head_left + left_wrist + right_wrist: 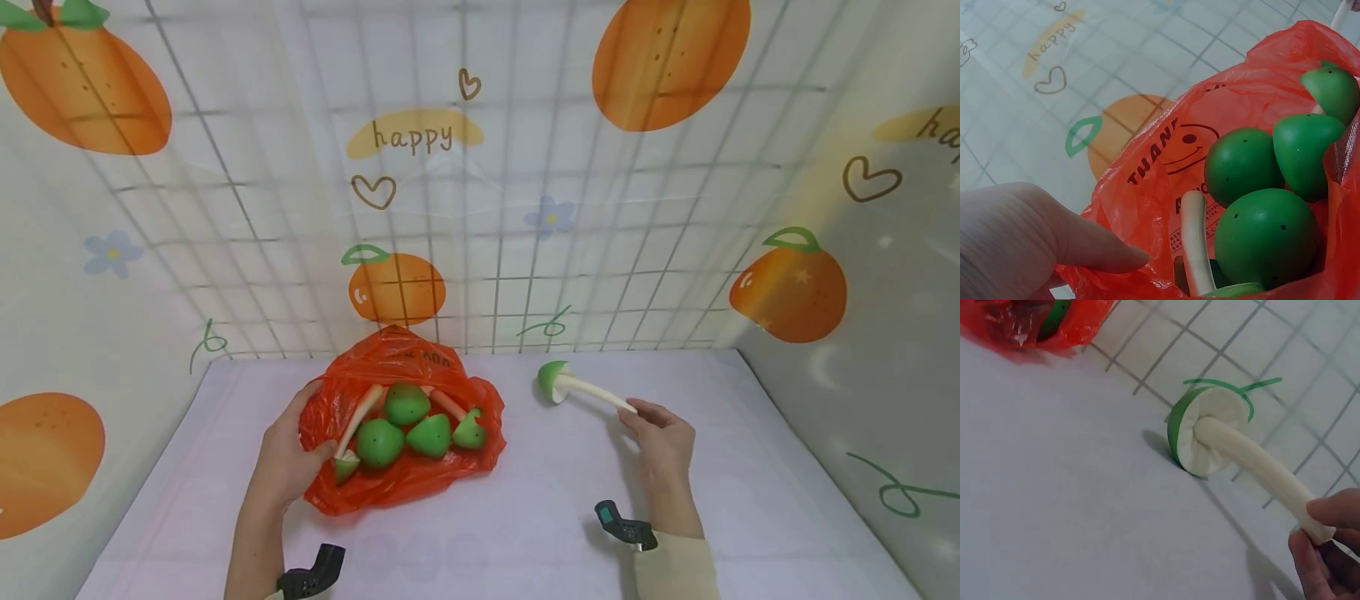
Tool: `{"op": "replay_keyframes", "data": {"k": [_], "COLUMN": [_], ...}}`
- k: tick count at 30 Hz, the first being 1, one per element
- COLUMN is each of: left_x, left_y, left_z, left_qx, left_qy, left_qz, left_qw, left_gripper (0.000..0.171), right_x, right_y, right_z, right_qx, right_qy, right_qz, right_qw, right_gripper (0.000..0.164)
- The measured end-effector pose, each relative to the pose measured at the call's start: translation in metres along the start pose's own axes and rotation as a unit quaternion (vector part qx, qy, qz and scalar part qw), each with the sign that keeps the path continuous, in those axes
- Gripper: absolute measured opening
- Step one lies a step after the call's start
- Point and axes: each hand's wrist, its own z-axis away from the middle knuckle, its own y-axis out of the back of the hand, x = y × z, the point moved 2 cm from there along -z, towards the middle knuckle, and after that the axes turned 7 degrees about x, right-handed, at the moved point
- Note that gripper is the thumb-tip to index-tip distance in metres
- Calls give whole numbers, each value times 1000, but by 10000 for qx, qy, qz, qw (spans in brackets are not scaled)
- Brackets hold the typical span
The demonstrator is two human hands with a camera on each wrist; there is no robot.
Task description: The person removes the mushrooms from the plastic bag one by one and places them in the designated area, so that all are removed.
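Observation:
My right hand (660, 437) pinches the stem end of a toy mushroom (553, 381) with a green cap and a long cream stem. In the right wrist view the cap (1179, 428) points away from the fingers, its pale underside showing. At the left, my left hand (288, 446) grips the rim of a red plastic bag (397, 492), thumb inside the edge. Several more green-capped mushrooms (1266, 231) lie in the bag's wide mouth, one with its pale stem (1195, 231) standing up near my left thumb. Black print and a smiling face show on the bag's inner side.
Under everything is a table with a pale lilac-white cover (525, 533). Behind it hangs a sheet (510, 167) with printed oranges, hearts and "happy" over a wire grid. A black device (626, 527) is strapped on each wrist.

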Motion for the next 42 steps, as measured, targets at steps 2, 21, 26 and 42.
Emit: {"op": "replay_keyframes", "data": {"k": [2,21,26,42], "left_x": [0,3,3,4], "left_y": [0,2,1,2], "left_z": [0,2,2,2], "left_qx": [-5,-2,-7,41], "left_qy": [6,76,51,47], "left_qz": [3,67,57,-48], "left_qw": [10000,9999,10000,10000], "left_gripper": [90,89,89,90], "right_x": [1,5,5,6], "right_y": [3,8,6,4], "right_z": [0,-3,-3,-2], "right_qx": [27,117,197,265], "right_qy": [3,151,340,652], "right_qz": [326,1745,1897,2127], "right_qw": [9995,9845,9810,9746], "right_gripper": [36,33,31,28]}}
